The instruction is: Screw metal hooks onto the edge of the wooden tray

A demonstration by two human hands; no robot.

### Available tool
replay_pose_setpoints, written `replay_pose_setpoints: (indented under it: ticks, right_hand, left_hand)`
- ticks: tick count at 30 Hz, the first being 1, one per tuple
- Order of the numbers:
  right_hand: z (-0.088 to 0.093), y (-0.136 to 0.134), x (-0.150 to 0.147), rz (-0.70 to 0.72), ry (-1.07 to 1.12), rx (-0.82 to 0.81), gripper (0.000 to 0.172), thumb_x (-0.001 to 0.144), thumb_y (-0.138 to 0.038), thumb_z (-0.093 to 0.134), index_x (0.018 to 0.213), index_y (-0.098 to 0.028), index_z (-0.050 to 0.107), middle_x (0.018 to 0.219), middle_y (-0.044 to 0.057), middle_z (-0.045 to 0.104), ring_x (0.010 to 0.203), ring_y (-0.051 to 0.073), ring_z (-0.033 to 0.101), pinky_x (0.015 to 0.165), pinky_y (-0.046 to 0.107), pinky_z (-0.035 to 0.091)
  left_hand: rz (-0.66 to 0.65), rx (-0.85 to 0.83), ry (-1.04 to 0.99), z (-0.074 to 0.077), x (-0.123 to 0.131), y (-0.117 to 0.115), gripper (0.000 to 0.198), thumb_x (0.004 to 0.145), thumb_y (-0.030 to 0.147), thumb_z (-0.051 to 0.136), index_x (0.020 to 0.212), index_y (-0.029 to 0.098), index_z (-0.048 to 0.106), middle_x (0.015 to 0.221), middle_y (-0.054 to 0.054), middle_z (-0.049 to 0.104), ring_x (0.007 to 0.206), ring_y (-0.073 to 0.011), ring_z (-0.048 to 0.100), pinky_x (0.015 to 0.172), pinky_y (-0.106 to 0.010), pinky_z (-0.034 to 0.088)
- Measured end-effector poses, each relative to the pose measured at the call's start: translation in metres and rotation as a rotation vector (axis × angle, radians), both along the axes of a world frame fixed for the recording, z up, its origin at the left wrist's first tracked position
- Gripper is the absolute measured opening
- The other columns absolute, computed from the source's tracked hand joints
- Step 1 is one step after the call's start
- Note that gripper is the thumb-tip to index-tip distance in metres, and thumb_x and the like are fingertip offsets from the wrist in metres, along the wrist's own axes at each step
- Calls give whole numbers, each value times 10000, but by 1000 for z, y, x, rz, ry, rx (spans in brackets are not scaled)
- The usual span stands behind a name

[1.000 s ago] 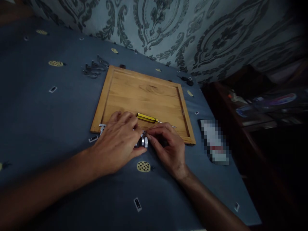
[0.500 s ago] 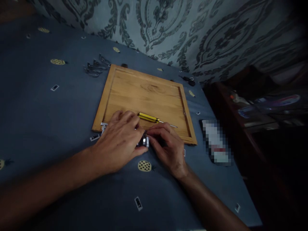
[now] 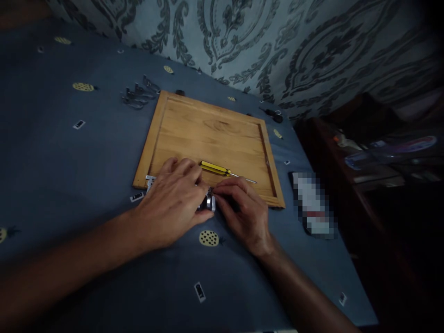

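Observation:
My left hand (image 3: 175, 203) is curled over a shiny metal cabinet hinge (image 3: 210, 202) at the near edge of a wooden panel (image 3: 208, 138) with a raised frame. Most of the hinge is hidden under that hand; a flat metal end pokes out at its left side. The thumb and fingers of my right hand (image 3: 244, 215) are pinched together beside the hinge's right end; whatever lies between them is too small to make out. On the panel, just above both hands, lies a yellow-handled screwdriver (image 3: 215, 168), its shaft pointing right.
Several metal hinges (image 3: 138, 95) lie beyond the panel's far left corner. A dark tool (image 3: 274, 114) is past its far right corner. A pixelated, blurred-out item (image 3: 314, 206) lies right of the panel. The blue patterned tablecloth (image 3: 104, 152) covers the table up to the wall.
My right fingertips have shifted very slightly at the hinge's end, and a little more of the metal shows. My left hand, the panel and the screwdriver stay put.

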State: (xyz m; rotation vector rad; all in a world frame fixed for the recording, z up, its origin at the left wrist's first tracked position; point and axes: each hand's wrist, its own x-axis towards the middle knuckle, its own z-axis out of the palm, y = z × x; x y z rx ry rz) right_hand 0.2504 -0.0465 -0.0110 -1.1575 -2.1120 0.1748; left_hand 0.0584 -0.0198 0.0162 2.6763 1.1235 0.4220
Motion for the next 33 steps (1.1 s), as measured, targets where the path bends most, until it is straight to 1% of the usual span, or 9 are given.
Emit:
replay_pose_setpoints:
  ticks: [4, 9, 12, 17, 23, 25, 29, 31, 33]
  right_hand:
    - [1, 0, 0, 21, -27, 11, 134, 919, -98, 605, 963, -215, 655, 917, 40, 683, 848, 165, 669, 732, 311, 576]
    - [0, -1, 1, 61, -53, 19, 178, 924, -83, 598, 1007, -216, 682, 939, 51, 683, 852, 156, 674, 717, 285, 579]
    - [-1, -1, 2, 70, -31, 18, 215, 916, -76, 605, 1035, -226, 702, 947, 50, 680, 854, 155, 674, 709, 283, 578]
    - [-1, -2, 3, 57, 27, -7, 255, 904, -93, 635, 1082, -256, 717, 952, 37, 682, 849, 156, 675, 717, 289, 581]
    - [5, -2, 9, 97, 85, -13, 348, 884, -86, 655, 1189, -251, 680, 975, 46, 691, 890, 169, 685, 755, 309, 587]
    - [8, -2, 14, 73, 91, -32, 343, 891, -90, 638, 1191, -251, 682, 991, 51, 691, 850, 164, 683, 719, 304, 585]
    - [12, 3, 22, -42, 58, -45, 298, 922, -111, 594, 1175, -237, 687, 993, 58, 683, 697, 131, 645, 640, 293, 568]
    - [12, 5, 23, -60, 54, -49, 255, 929, -127, 591, 1141, -221, 696, 987, 66, 682, 720, 140, 656, 654, 302, 570]
    - [12, 6, 22, -43, 57, -62, 171, 929, -146, 605, 1051, -205, 710, 984, 74, 684, 814, 163, 680, 707, 314, 576]
  left_hand:
    - [-1, 9, 6, -1, 0, 0, 324, 830, 457, 751, 937, 152, 737, 1036, -105, 646, 1115, -324, 535, 975, -518, 434]
    - [4, -6, 23, 2, 0, 0, 342, 834, 455, 746, 982, 148, 738, 1055, -103, 652, 1149, -328, 526, 998, -524, 425]
    - [4, -31, 34, 3, 1, 0, 331, 850, 453, 729, 979, 149, 738, 1034, -98, 650, 1147, -327, 526, 998, -524, 423]
    - [5, -11, 17, 1, 0, -1, 323, 844, 452, 734, 971, 156, 734, 1045, -98, 645, 1132, -319, 527, 995, -512, 416]
    - [4, 23, -3, 0, -1, -2, 299, 840, 429, 742, 946, 150, 721, 1035, -96, 638, 1116, -312, 519, 996, -508, 412]
    - [-5, 30, -12, -1, -2, -2, 285, 839, 425, 743, 928, 156, 712, 1013, -87, 633, 1101, -304, 520, 991, -499, 412]
    - [-12, 44, -14, -1, -2, -2, 295, 840, 427, 742, 953, 158, 703, 1037, -92, 632, 1107, -297, 515, 999, -492, 404]
    - [-8, 44, -15, 0, -2, -2, 303, 839, 428, 743, 958, 152, 706, 1039, -93, 634, 1099, -293, 516, 1005, -494, 401]
    - [-7, 36, -10, 1, -2, -2, 304, 837, 425, 746, 953, 147, 706, 1012, -86, 633, 1083, -291, 519, 997, -491, 405]
